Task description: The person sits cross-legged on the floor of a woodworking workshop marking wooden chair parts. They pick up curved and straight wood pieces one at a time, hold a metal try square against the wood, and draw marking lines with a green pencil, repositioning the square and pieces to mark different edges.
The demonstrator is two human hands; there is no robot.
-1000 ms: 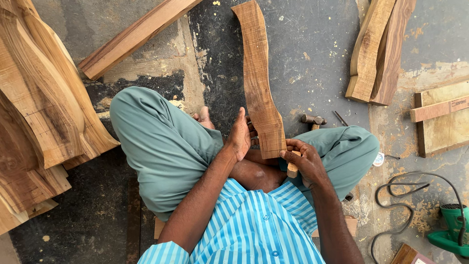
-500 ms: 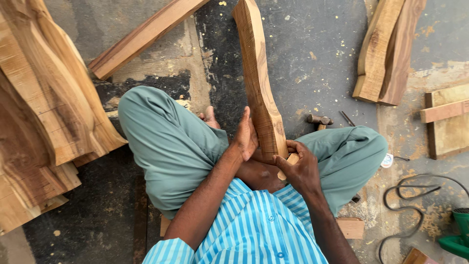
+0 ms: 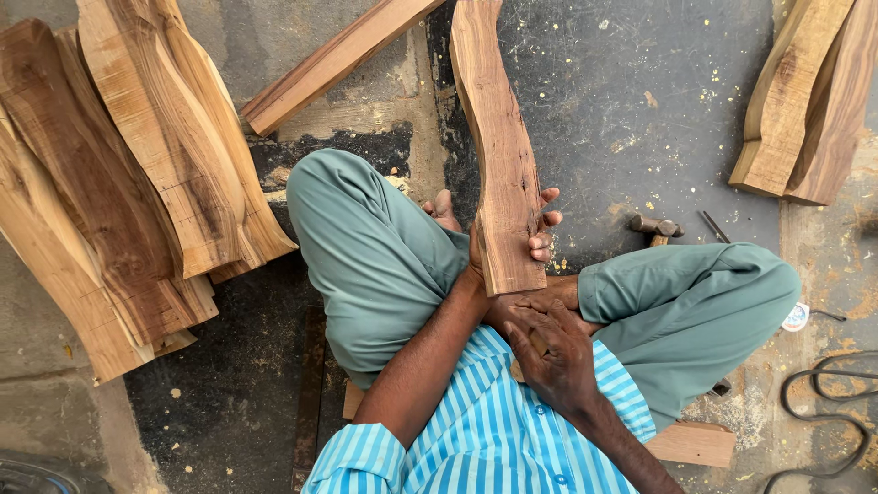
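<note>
I sit cross-legged on the floor in green trousers (image 3: 384,256) and a blue striped shirt. A long curved wooden piece (image 3: 498,155) runs away from me, its cut end over my lap. My left hand (image 3: 543,225) grips it from beneath near that end, fingers curling up its right edge. My right hand (image 3: 553,352) lies over my foot just below the cut end. A small light wooden bit shows under its fingers; whether it is gripped is unclear.
Several similar curved wooden pieces are stacked at the left (image 3: 137,183) and upper right (image 3: 805,101). A straight plank (image 3: 338,59) lies at the top. A hammer (image 3: 654,226) rests by my right knee, a black cable (image 3: 823,412) at lower right, a board (image 3: 690,444) beneath me.
My left hand has shifted from the plank's left side to wrap beneath it. My right hand has come off the plank's end and settled lower on my foot.
</note>
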